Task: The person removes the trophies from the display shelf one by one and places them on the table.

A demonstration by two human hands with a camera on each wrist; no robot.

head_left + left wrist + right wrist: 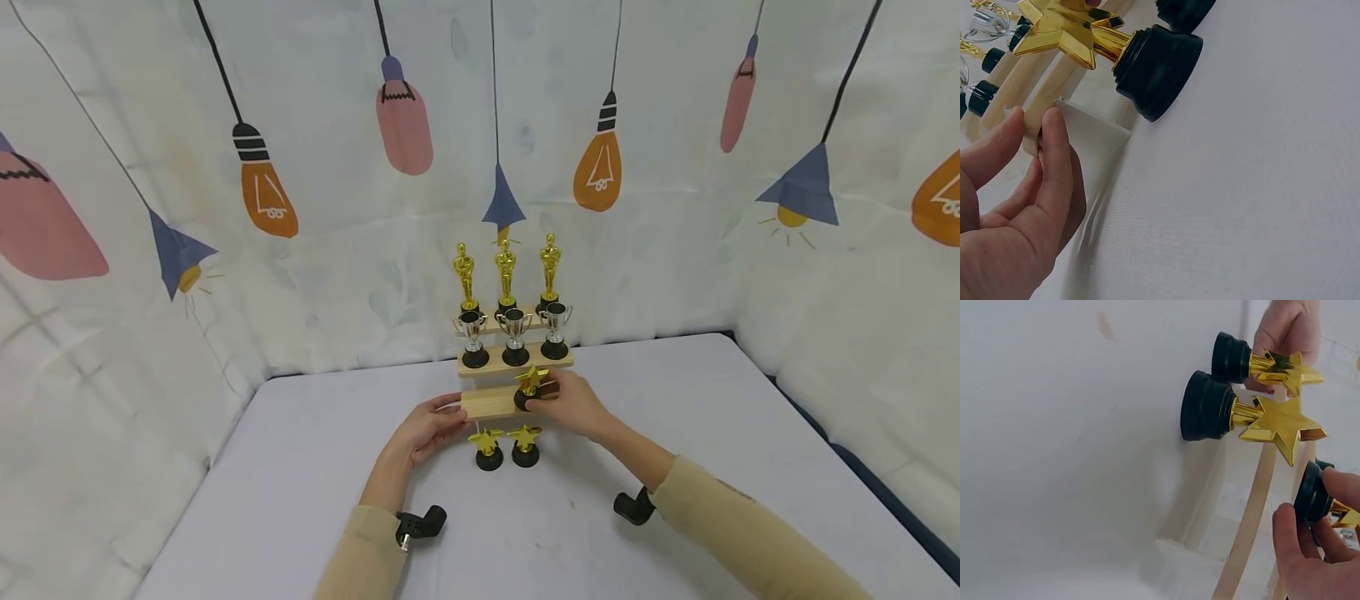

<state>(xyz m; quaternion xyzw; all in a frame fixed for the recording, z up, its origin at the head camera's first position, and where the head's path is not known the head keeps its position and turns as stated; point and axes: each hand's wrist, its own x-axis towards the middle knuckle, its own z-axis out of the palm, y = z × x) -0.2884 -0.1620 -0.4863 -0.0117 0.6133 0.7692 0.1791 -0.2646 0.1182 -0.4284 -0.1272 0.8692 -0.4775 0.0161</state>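
My right hand (573, 406) grips a gold star trophy (530, 382) by its black base, over the right part of the lowest wooden step of a tiered display stand (487, 403). Thumb and fingers close round that base in the right wrist view, where the held trophy (1314, 492) is partly cut off. My left hand (1029, 206) pinches the left end of the same wooden step (1054, 94) between thumb and fingers. Two more star trophies (488, 450) stand upright on the table just in front of the stand, side by side.
Three silver cup trophies (514, 335) line the middle step, and three gold figure trophies (506, 275) stand on the top one. A white cloth covers the table (300, 467). Behind it hangs a curtain (337, 275) printed with lamps.
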